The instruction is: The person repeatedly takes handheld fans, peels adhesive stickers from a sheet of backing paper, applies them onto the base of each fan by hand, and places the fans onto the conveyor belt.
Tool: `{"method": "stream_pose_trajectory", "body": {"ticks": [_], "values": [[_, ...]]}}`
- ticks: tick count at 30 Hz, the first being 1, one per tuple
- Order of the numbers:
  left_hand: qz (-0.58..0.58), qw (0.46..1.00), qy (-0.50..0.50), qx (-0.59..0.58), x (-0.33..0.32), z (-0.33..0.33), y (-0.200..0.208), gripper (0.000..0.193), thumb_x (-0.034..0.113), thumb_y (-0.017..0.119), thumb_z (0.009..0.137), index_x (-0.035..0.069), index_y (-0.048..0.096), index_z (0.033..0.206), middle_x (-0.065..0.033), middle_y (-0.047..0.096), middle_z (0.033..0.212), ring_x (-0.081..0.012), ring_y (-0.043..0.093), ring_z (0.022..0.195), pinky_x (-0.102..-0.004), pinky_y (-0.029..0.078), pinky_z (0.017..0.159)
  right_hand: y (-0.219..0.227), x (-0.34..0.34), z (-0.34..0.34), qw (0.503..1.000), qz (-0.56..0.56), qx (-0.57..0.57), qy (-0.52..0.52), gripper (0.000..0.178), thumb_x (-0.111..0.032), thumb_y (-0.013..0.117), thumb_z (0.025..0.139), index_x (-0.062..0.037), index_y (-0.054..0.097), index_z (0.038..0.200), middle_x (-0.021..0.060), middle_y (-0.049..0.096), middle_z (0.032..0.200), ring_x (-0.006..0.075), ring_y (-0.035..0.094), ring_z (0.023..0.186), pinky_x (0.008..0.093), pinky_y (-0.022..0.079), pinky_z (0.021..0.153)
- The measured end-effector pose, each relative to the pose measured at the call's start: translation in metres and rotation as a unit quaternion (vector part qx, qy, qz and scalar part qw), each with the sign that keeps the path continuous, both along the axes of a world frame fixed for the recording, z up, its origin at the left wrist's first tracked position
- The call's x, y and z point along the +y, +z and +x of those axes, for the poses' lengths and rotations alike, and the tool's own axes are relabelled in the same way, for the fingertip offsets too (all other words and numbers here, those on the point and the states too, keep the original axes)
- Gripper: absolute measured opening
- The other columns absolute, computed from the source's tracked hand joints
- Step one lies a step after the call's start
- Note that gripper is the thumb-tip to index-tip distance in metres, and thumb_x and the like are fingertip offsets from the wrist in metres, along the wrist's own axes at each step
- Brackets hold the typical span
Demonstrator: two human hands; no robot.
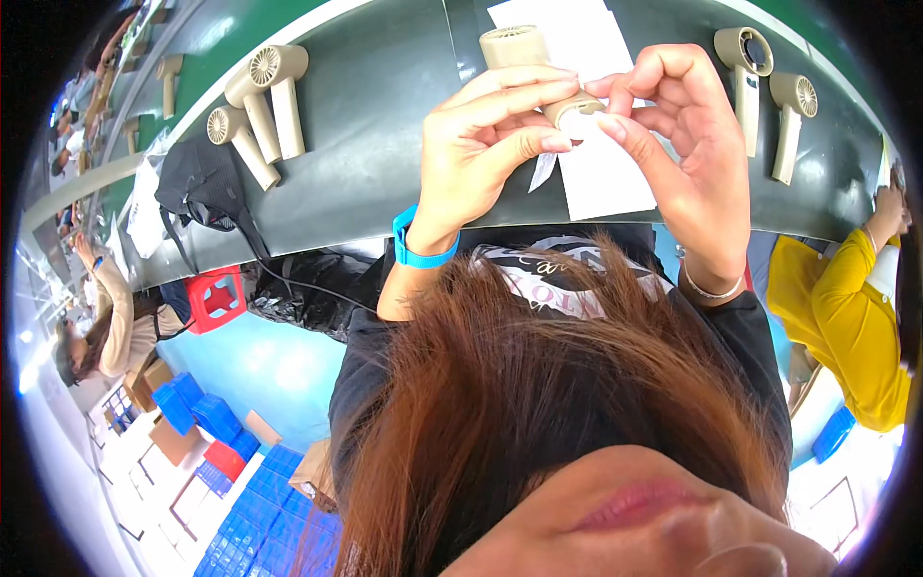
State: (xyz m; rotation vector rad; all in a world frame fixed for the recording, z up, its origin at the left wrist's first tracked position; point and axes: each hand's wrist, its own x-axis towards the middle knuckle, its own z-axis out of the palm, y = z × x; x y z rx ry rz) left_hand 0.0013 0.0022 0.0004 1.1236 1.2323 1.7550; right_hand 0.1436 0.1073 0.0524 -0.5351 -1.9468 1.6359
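My left hand (471, 144) is wrapped round the handle of a beige handheld fan (514, 46), above the dark tabletop. The fan's round grilled head points away from me, and the end of its handle faces me. At that end my right hand (687, 125) is closed, its thumb and forefinger curled in against the handle's rim. Whatever lies between those fingertips is too small to make out. A small dark reddish bit shows by my left thumb tip. White paper sheets (606, 183) lie beneath both hands.
Three beige fans (279, 67) lie on the dark table (356, 144) at left, near a black bag (207, 183). Two more fans (793, 101) lie at right. A co-worker in a yellow sleeve (846, 317) sits at right, another person (115, 317) at far left. A red stool (216, 298) stands behind the bag.
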Motion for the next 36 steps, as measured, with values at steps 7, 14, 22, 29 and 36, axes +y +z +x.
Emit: {"method": "stream_pose_trajectory", "body": {"ticks": [7,14,22,29,36], "values": [[0.0,1.0,-0.005,0.0,0.0,0.0,-0.001,0.032,-0.011,0.061,0.078,-0.004,0.062,0.109,-0.0152,0.055,0.115,-0.0203,0.062,0.092,-0.0284,0.056,0.078,0.001,0.0,0.0,1.0,0.015,-0.014,-0.002,0.028,0.009,0.058,0.08,-0.0029,0.043,0.101,0.0058,0.055,0.089,0.0139,0.058,0.094,0.0248,0.047,0.079],[-0.001,1.0,-0.01,-0.025,0.0,0.002,0.0,0.031,-0.01,0.061,0.079,-0.005,0.061,0.109,-0.0163,0.054,0.116,-0.0219,0.063,0.091,-0.0295,0.056,0.078,0.001,0.003,0.001,0.999,0.034,-0.019,0.003,0.029,0.009,0.058,0.079,-0.0029,0.044,0.102,0.0053,0.054,0.09,0.0124,0.058,0.092,0.0244,0.046,0.08],[-0.01,0.999,-0.017,-0.041,0.002,0.005,0.003,0.031,-0.009,0.062,0.078,-0.006,0.061,0.109,-0.0166,0.054,0.116,-0.0236,0.064,0.091,-0.0304,0.056,0.078,0.005,0.003,0.004,0.999,0.036,-0.016,-0.005,0.029,0.009,0.059,0.08,-0.003,0.044,0.102,0.0047,0.054,0.089,0.013,0.058,0.092,0.0247,0.047,0.08],[-0.008,0.999,0.0,-0.047,0.002,0.006,0.005,0.031,-0.01,0.064,0.077,-0.007,0.06,0.107,-0.0165,0.055,0.115,-0.0234,0.064,0.089,-0.0303,0.057,0.077,0.004,0.001,0.002,0.991,0.126,-0.027,-0.024,0.031,0.006,0.061,0.079,-0.0013,0.046,0.106,0.0057,0.057,0.088,0.0126,0.059,0.085,0.0247,0.046,0.077],[-0.003,0.999,0.007,-0.049,0.006,0.01,0.002,0.03,-0.01,0.064,0.076,-0.008,0.06,0.106,-0.0161,0.055,0.114,-0.0216,0.065,0.087,-0.0285,0.057,0.075,0.007,-0.002,0.004,0.962,0.253,-0.072,-0.072,0.036,0.003,0.065,0.077,-0.0022,0.047,0.108,0.0052,0.058,0.089,0.0121,0.059,0.08,0.0251,0.043,0.074]]}}
